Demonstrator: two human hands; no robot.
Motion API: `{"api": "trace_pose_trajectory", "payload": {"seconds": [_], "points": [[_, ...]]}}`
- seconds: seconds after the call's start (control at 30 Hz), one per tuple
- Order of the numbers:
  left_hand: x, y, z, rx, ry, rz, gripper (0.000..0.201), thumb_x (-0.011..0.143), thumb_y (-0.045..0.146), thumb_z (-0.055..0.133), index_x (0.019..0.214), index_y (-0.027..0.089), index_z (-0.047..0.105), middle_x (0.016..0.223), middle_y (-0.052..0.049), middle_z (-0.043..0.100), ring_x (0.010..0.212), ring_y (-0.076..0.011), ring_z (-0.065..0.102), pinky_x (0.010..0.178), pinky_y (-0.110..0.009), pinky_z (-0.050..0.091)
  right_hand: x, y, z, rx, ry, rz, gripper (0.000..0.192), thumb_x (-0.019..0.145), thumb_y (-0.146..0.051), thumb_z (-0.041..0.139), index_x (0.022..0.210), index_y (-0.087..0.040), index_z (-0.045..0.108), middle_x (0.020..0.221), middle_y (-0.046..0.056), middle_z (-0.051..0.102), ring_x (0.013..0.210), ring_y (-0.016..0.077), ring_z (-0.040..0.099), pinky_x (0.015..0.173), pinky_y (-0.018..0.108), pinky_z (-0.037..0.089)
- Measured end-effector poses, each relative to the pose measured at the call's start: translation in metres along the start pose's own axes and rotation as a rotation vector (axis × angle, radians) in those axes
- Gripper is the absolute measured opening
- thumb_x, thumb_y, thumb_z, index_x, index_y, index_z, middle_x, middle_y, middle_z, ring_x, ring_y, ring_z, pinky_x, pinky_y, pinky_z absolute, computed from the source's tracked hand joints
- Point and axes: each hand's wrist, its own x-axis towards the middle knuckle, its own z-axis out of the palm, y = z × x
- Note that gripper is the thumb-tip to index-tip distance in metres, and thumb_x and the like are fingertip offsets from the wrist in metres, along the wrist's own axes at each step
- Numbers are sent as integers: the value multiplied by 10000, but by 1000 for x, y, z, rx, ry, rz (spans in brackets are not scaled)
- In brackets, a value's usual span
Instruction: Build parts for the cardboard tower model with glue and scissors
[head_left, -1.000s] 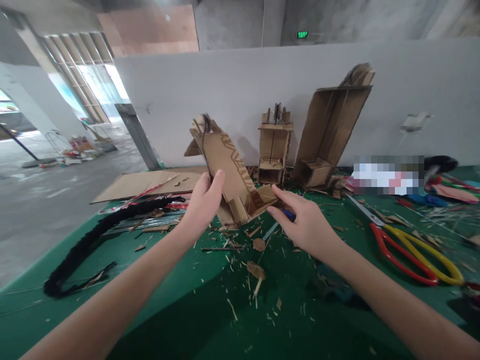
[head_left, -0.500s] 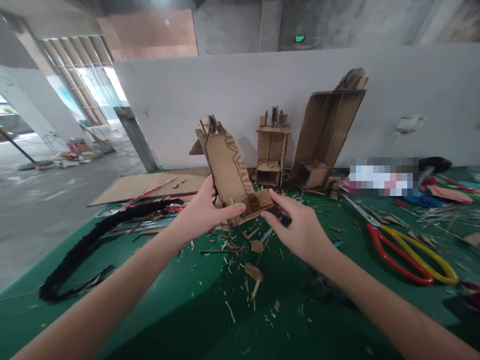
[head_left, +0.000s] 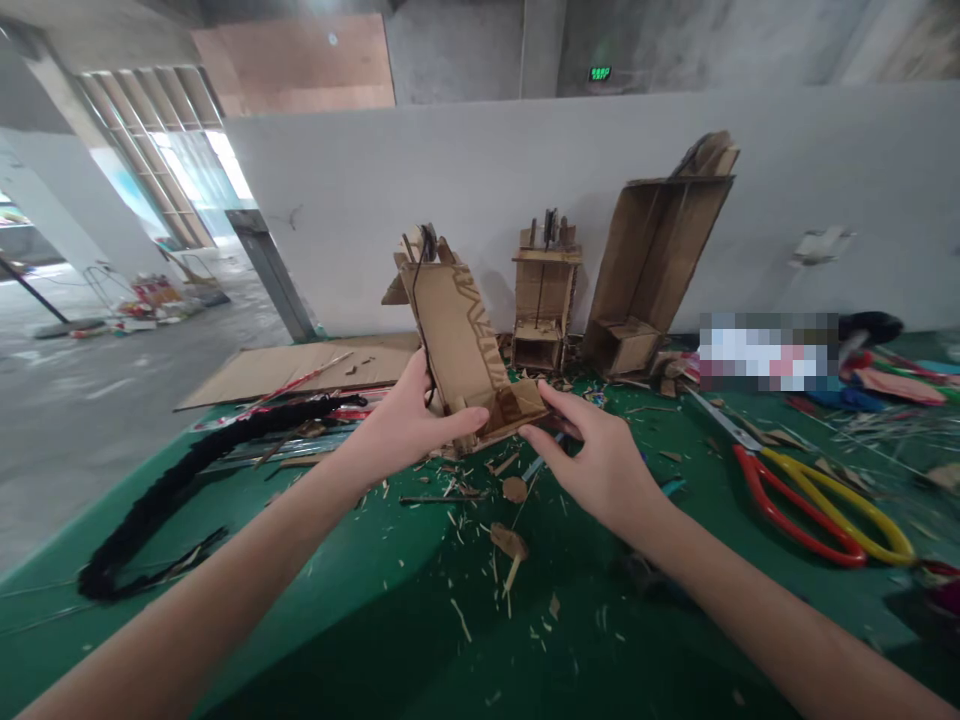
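Two cardboard models [head_left: 546, 295] stand behind the held cardboard piece [head_left: 461, 340].

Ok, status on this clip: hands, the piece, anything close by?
Left hand gripping cardboard model at its base. Right hand pinching its front flap. Scissors lie off right; scraps beneath.

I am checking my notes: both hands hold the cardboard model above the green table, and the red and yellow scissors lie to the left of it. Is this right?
One detail is wrong. The head view shows the scissors lying to the right of the cardboard model, not left. The left hand and right hand do hold it above the green table.
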Motion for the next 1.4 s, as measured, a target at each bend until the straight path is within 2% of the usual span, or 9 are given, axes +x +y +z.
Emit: {"api": "trace_pose_trajectory", "payload": {"seconds": [0.33, 0.5, 0.63, 0.7, 0.8, 0.9, 1.13, 1.4], "points": [[1, -5, -6, -24, -47, 4, 738, 717, 334, 717, 1349, 224, 350, 1383, -132, 463, 1241, -318, 455, 1018, -479, 387, -2, -6, 4, 38, 19, 60, 549, 831, -375, 589, 1275, -56, 535, 1220, 161, 614, 1071, 270, 604, 891, 404, 536], [13, -13, -11, -157, -24, 12, 659, 746, 320, 695, 1325, 207, 401, 1370, -126, 485, 1248, -302, 452, 1028, -454, 374, 10, -8, 0, 25, -73, 31, 471, 907, -270, 460, 1342, -88, 463, 1252, 134, 596, 1093, 239, 591, 916, 393, 511], [21, -15, -14, -308, -58, 18, 638, 734, 308, 705, 1300, 177, 443, 1319, -135, 534, 1212, -295, 489, 989, -411, 408, 15, -7, -3, -19, -136, -17, 455, 946, -261, 378, 1362, -84, 432, 1303, 129, 557, 1172, 232, 534, 990, 394, 451], [22, -13, -15, -349, -68, -28, 657, 722, 323, 714, 1307, 196, 442, 1280, -128, 565, 1165, -299, 527, 907, -400, 459, 15, -7, -6, -18, -148, -19, 470, 954, -276, 363, 1387, -96, 394, 1351, 121, 514, 1218, 228, 495, 1013, 386, 431], [21, -13, -17, -358, -46, -179, 616, 725, 388, 695, 1278, 229, 476, 1209, -117, 607, 1072, -306, 578, 738, -372, 504, 12, -10, -9, -2, -176, -56, 490, 959, -257, 346, 1436, -153, 305, 1398, 81, 467, 1234, 205, 479, 1021, 369, 425], [21, -16, -18, -381, -31, -273, 539, 727, 428, 674, 1208, 228, 537, 1175, -108, 617, 1024, -289, 589, 677, -340, 499, 10, -14, -11, -58, -228, -125, 472, 953, -225, 354, 1424, -200, 333, 1403, 60, 454, 1260, 209, 441, 1029, 376, 410], [23, -24, -17, -413, -36, -293, 436, 733, 418, 660, 1116, 228, 574, 1170, -89, 619, 954, -261, 599, 682, -342, 485, 10, -18, -9, -145, -271, -137, 493, 944, -215, 379, 1433, -204, 319, 1282, 93, 518, 1123, 226, 517, 898, 366, 494], [21, -27, -18, -402, -16, -310, 429, 719, 415, 669, 1090, 219, 575, 1116, -82, 635, 944, -255, 596, 662, -329, 476, 10, -20, -5, -160, -271, -133, 509, 927, -187, 376, 1433, -209, 321, 1310, 91, 500, 1113, 238, 521, 863, 369, 522]]}}
